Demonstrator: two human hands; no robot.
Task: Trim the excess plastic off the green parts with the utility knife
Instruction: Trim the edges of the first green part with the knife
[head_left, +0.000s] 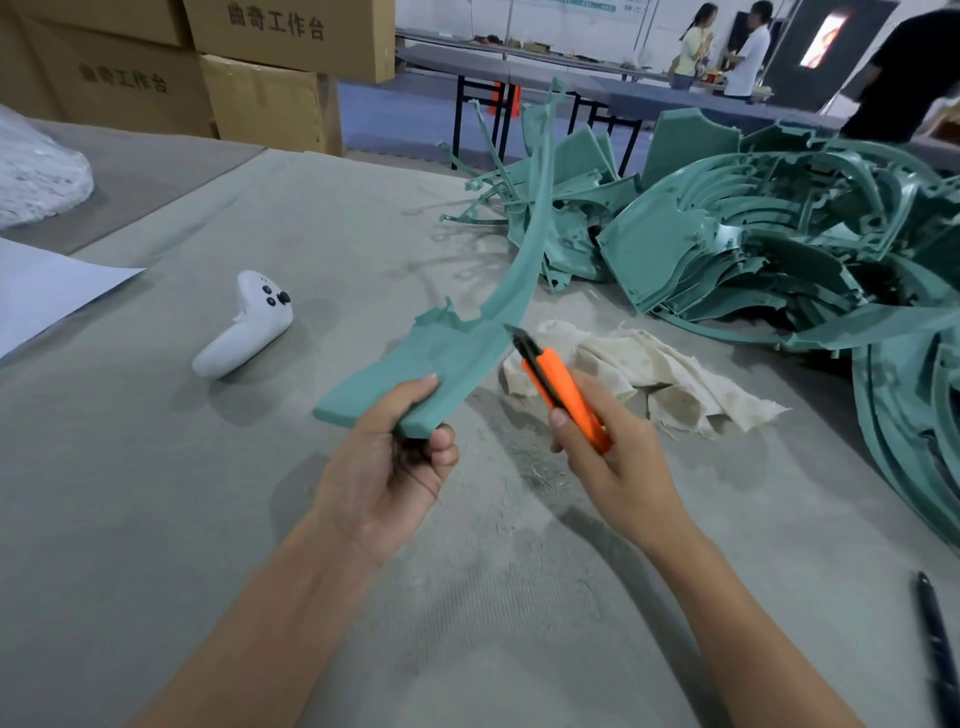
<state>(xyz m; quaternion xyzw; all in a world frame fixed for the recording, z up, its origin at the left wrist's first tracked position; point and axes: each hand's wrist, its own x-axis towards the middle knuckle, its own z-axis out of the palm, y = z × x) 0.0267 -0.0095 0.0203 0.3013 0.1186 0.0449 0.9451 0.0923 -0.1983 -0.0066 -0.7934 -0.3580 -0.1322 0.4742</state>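
My left hand (387, 457) grips the near end of a long curved green plastic part (467, 338), lifted above the table; the part arcs up and away to the right, with ragged flash along its left edge. My right hand (613, 441) holds an orange utility knife (563, 389), its black tip and blade touching or just beside the part's right edge. A big pile of green parts (753, 244) lies at the right and far right of the table.
The grey cloth-covered table (208, 519) carries a white game-style controller (244, 325), a beige rag (654, 369), white paper (47, 291) at left and a black pen (940, 639) at lower right. Cardboard boxes (260, 67) stand behind; people stand far back.
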